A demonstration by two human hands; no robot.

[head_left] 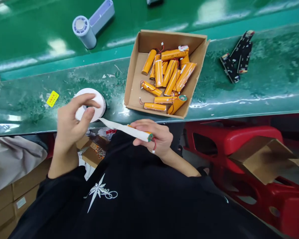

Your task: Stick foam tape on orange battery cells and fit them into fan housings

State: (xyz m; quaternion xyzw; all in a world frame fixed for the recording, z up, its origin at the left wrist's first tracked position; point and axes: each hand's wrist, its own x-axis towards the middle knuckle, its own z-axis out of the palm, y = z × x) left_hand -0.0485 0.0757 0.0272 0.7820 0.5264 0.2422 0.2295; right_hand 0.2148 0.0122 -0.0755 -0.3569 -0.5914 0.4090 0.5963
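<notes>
In my right hand point(155, 136) is an orange cylindrical battery point(130, 125) with a green end and a short red wire hanging from it. A strip of white tape point(122, 127) lies along the battery and runs left to a tape roll point(98, 99) at the bench's front edge. My left hand point(73, 118) is at the roll, its index finger and thumb curled over the roll's centre. The other left fingers are mostly hidden. More orange batteries point(171, 73) with thin wires lie loosely in a cardboard box point(133, 79) beyond my right hand.
A yellow label point(52, 99) sticks to the green bench point(109, 78) on the left. A pale blue handheld fan point(86, 31) lies farther back. Black circuit boards point(236, 58) are at right. Below the bench edge are red stools point(251, 136) and an open carton point(262, 157).
</notes>
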